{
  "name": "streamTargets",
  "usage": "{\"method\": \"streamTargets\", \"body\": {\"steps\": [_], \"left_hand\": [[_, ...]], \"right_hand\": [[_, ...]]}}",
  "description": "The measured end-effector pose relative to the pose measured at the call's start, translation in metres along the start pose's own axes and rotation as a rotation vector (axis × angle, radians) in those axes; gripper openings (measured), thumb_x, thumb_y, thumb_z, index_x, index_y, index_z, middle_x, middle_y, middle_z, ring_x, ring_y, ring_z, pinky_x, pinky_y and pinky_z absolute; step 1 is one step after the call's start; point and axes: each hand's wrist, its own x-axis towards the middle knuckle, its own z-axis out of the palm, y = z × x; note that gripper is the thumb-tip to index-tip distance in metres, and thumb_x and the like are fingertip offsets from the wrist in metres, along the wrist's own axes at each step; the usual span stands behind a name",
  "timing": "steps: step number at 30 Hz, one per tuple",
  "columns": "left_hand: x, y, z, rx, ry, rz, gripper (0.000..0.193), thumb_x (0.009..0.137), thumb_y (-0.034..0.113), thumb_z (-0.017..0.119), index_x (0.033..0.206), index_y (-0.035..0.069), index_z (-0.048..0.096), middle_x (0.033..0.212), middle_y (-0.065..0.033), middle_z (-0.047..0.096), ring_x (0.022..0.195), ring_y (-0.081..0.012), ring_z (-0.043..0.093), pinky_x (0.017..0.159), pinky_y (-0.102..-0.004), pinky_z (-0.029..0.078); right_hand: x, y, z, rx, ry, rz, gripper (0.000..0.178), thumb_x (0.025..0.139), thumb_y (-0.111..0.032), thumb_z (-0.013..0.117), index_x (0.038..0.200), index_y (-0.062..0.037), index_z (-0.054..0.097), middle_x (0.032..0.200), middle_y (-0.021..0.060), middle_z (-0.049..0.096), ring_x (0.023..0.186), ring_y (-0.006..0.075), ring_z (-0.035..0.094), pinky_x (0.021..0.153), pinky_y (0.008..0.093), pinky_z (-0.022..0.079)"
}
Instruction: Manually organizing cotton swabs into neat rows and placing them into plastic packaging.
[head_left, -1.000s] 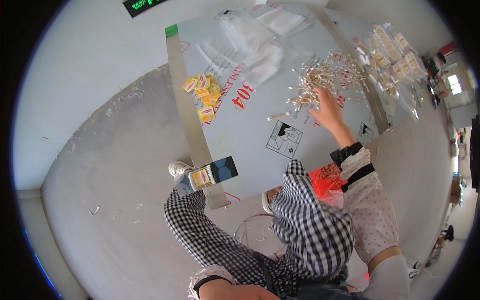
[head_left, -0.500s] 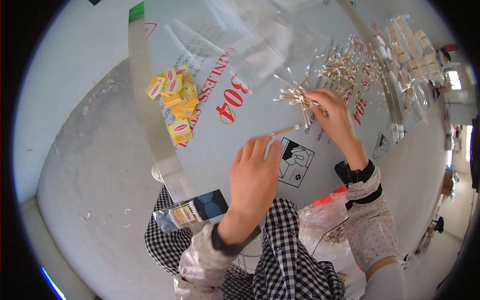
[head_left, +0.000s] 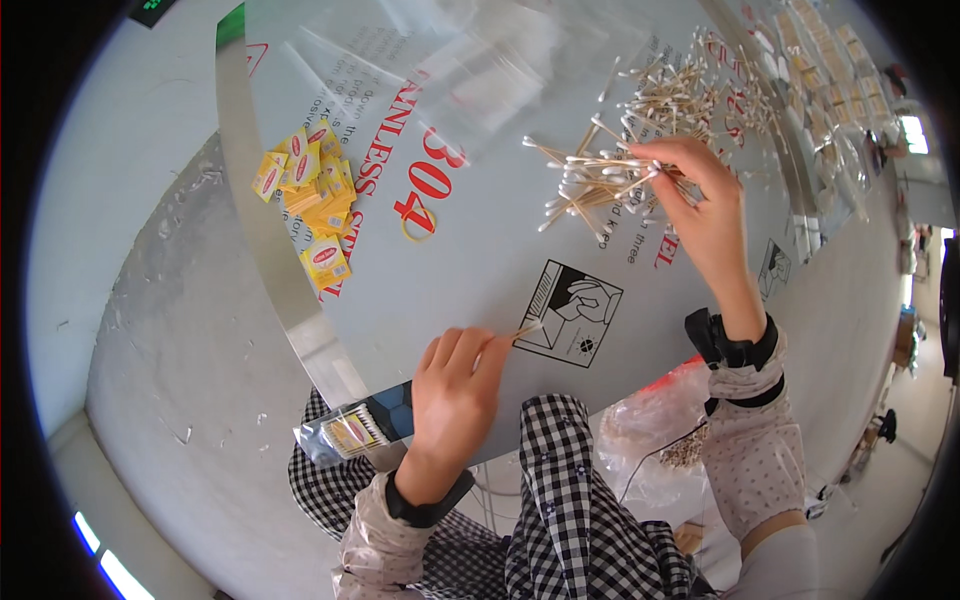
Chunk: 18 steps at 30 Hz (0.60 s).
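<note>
Change: the left hand point(head_left: 455, 390), raised over the table half a second ago, now rests low near the table's front edge; the right hand point(head_left: 700, 205) has stayed at the cotton swabs.
Left hand: fingers curled, grip narrow, pinching one wooden swab stick point(head_left: 527, 329) whose tip points toward the printed square diagram point(head_left: 572, 313) on the table point(head_left: 480, 270).
Right hand: stretched out to the far side, fingertips closed on a bunch from the pile of cotton swabs point(head_left: 600, 180); the swabs fan out leftward from the fingers.
Swab pile: loose, white-tipped, wooden-stemmed, spread on the table from the right hand up toward the far right edge.
Yellow sachets point(head_left: 305, 195): a small heap at the left of the table, well apart from both hands.
Rubber band point(head_left: 418, 224): a yellow ring lying flat, just right of the sachets.
Clear plastic bags point(head_left: 470, 70): lying flat at the far side of the table, blurred.
Dark packet point(head_left: 360, 428): at the table's near edge, just left of the left hand; contents too small to tell.
Plastic bag point(head_left: 655, 430): crumpled, clear, on the lap below the right wrist.
Clothing: checked fabric point(head_left: 560, 500) on the lap, dotted sleeves, dark bands on both wrists.
</note>
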Motion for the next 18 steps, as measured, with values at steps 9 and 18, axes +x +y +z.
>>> {"method": "streamTargets", "body": {"steps": [9,18], "left_hand": [[-0.011,-0.005,-0.011,0.013,0.005,0.026,0.026,0.068,-0.001,0.071,0.094,0.002,0.067,0.089,-0.0067,0.061,0.079,-0.0239,0.061,0.068,-0.0353,0.050],[-0.013,-0.024,-0.017,0.025,0.104,-0.008,0.018,0.074,0.000,0.076,0.090,0.002,0.067,0.087,-0.0076,0.063,0.077,-0.0255,0.061,0.067,-0.0367,0.050]], "right_hand": [[-0.059,-0.059,0.070,0.108,-0.239,-0.130,0.032,0.077,0.006,0.067,0.107,-0.0044,0.069,0.104,0.0065,0.066,0.093,0.0265,0.064,0.078,0.0371,0.054],[-0.063,-0.084,0.090,0.085,-0.349,-0.180,0.035,0.076,0.002,0.069,0.109,-0.0089,0.069,0.113,0.0030,0.066,0.105,0.0252,0.061,0.088,0.0413,0.047]]}}
